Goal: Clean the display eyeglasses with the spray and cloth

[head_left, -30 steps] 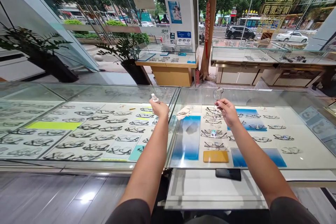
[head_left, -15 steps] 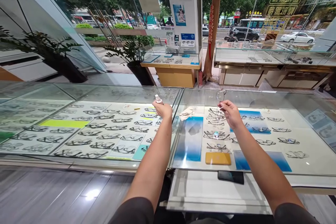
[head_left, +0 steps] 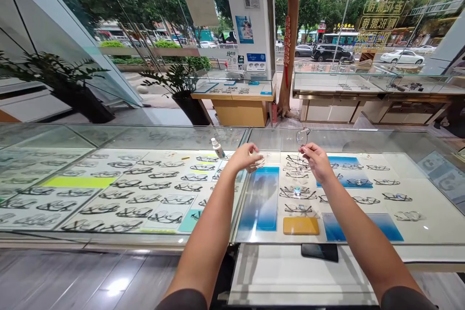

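A pair of thin-framed glasses point(head_left: 302, 136) is held up over the glass counter by my right hand point(head_left: 317, 159), whose fingers pinch the frame. Over the counter's seam, my left hand point(head_left: 244, 157) curves above a pale crumpled cloth point(head_left: 256, 163); its thumb and fingers are bent and slightly apart, and nothing shows between them. To its left a white spray bottle point(head_left: 217, 147) stands on the glass, tilted in the view.
Rows of glasses lie inside the display counter point(head_left: 238, 238). A yellow case point(head_left: 301, 226) is near its front edge, with a dark phone point(head_left: 319, 252) on a lower white surface. Potted plants and further showcases stand beyond.
My left hand has let go of the spray bottle and moved right to the cloth. My right hand still holds the glasses in nearly the same place. The view has tilted up slightly.
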Demonstrator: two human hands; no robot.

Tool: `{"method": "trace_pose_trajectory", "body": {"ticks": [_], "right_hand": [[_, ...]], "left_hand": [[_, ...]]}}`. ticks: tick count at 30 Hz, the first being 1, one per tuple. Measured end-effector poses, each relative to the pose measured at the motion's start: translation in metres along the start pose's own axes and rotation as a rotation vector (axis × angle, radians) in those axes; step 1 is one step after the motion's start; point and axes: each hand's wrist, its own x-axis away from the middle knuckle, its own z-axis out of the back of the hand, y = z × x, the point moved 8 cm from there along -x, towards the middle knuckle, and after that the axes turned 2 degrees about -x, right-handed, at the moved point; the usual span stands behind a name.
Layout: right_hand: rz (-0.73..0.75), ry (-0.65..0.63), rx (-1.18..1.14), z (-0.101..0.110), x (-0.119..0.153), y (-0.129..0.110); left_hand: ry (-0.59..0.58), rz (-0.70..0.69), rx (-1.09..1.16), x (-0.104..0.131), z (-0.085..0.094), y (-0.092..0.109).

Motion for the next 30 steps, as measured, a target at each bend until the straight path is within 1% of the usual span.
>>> {"method": "trace_pose_trajectory", "body": {"ticks": [1, 2, 7, 9, 11, 13, 17, 20, 23, 26, 30], "right_hand": [[-0.004, 0.002, 0.000, 0.000, 0.000, 0.000], [-0.007, 0.003, 0.000, 0.000, 0.000, 0.000], [-0.016, 0.002, -0.002, -0.001, 0.001, 0.000], [-0.018, 0.005, -0.003, -0.001, 0.001, 0.000], [-0.014, 0.008, -0.014, -0.001, 0.001, 0.000], [-0.008, 0.008, -0.028, 0.000, 0.001, 0.000], [-0.016, 0.008, -0.049, 0.000, 0.001, 0.001], [-0.031, 0.005, -0.088, -0.001, 0.002, 0.003], [-0.051, 0.001, -0.121, -0.003, 0.003, 0.004], [-0.060, 0.010, -0.143, -0.005, 0.004, 0.005], [-0.058, 0.032, -0.139, -0.007, 0.005, 0.007]], "left_hand": [[-0.077, 0.000, -0.045, 0.001, -0.006, -0.001], [-0.117, 0.006, -0.072, 0.002, -0.009, -0.003], [-0.185, 0.067, -0.095, 0.003, -0.012, -0.013], [-0.184, 0.089, -0.096, 0.004, -0.013, -0.017], [-0.157, 0.110, -0.090, 0.003, -0.013, -0.020], [-0.095, 0.123, -0.066, 0.001, -0.010, -0.021], [0.116, 0.119, 0.069, -0.004, 0.004, -0.018], [0.273, 0.128, 0.194, -0.001, 0.014, -0.012], [0.352, 0.106, 0.311, 0.005, 0.015, -0.001], [0.328, 0.041, 0.463, 0.009, 0.003, 0.017], [0.205, -0.022, 0.649, 0.014, -0.023, 0.044]]}}
